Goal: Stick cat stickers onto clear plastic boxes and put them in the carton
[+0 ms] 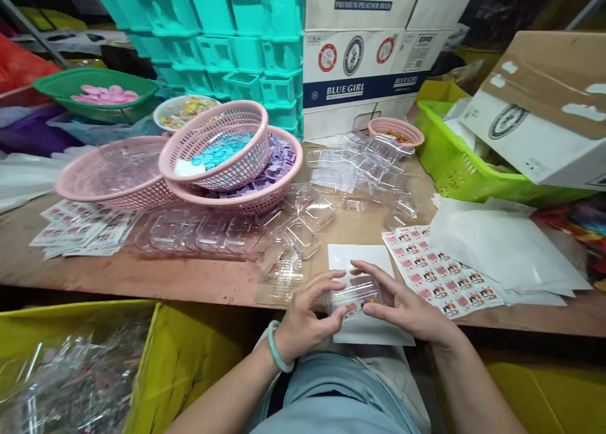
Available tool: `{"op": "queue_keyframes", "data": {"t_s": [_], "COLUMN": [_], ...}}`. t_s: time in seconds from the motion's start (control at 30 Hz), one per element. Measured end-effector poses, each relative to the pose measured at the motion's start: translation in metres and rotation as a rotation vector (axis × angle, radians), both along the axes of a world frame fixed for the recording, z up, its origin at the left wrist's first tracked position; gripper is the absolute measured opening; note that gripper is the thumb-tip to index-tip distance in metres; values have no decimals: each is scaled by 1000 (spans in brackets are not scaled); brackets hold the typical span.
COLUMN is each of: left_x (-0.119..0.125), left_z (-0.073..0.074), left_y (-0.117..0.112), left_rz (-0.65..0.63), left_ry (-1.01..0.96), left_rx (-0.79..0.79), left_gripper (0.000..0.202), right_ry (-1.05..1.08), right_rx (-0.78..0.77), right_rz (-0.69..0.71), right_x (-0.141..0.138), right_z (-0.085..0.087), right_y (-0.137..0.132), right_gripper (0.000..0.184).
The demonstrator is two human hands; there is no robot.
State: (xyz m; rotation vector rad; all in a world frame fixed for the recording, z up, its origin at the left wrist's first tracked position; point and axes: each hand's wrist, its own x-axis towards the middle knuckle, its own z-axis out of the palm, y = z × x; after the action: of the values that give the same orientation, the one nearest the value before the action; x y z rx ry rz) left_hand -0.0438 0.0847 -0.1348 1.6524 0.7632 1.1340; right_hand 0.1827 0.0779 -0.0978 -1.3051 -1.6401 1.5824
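Both hands are working over the front edge of the table (pixel 142 281). The left hand (pixel 310 307) is curving around the nine o'clock end of a small clear box (pixel 357 292), with thumb and fingers making a narrow grip. The right hand (pixel 402 306) is holding the three o'clock end, its thumb sitting on the near side. A white paper (pixel 360 257) is lying below the box, but I am not managing to tell if they are touching.

Counting from that box, a sheet of stickers (pixel 454 279) is lying at three o'clock. Loose clear boxes (pixel 303 232) are lying at eleven o'clock. A pink basket (pixel 215 180) is holding blue bits at ten o'clock.

Pink and orange marks are showing on the box's near side, so the hands seem to be pressing or lining up a sticker there. Fingers are hiding the ends, so I am only guessing. The next move is probably calling for soft, even fingertips, so that the thin plastic is not bending.
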Motion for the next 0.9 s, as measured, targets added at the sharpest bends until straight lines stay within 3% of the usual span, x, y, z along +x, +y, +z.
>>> {"op": "queue_keyframes", "data": {"t_s": [0.1, 0.17, 0.23, 0.33, 0.4, 0.5, 0.57, 0.67, 0.73, 0.8, 0.9], "left_x": [-26, -41, -56, -73, -78, -78, -75, -73, -73, -70, -56], "left_z": [1, 4, 7, 8, 2, -11, -18, -16, -10, -3, 3], "left_y": [-8, -7, -2, 14, 25, 36, 39, 38, 36, 36, 40], "left_rz": [11, 22, 123, 453, 592, 606, 602, 625, 659, 623, 422], "left_ry": [85, 146, 227, 438, 630, 856, 897, 786, 613, 336, -174], "left_rx": [43, 87, 213, 417, 434, 340, 277, 175, 29, -200, -491], "left_gripper": [33, 34, 39, 56, 65, 66, 65, 73, 83, 82, 61], "right_ry": [-39, -92, -129, -33, 100, 195, 152, -20, -141, -229, -245], "right_rx": [-16, 4, 45, 92, 106, 161, 206, 316, 418, 500, 533], "right_rz": [187, 214, 179, 8, -206, -513, -613, -652, -636, -589, -559], "right_x": [-9, -18, -27, -39, -48, -68, -87, -117, -132, -140, -139], "right_z": [4, 3, -1, -13, -23, -35, -41, -44, -45, -46, -49], "right_y": [8, 14, 19, 28, 36, 49, 57, 65, 67, 70, 74], "right_gripper": [71, 78, 84, 76, 72, 74, 77, 76, 79, 81, 78]}}
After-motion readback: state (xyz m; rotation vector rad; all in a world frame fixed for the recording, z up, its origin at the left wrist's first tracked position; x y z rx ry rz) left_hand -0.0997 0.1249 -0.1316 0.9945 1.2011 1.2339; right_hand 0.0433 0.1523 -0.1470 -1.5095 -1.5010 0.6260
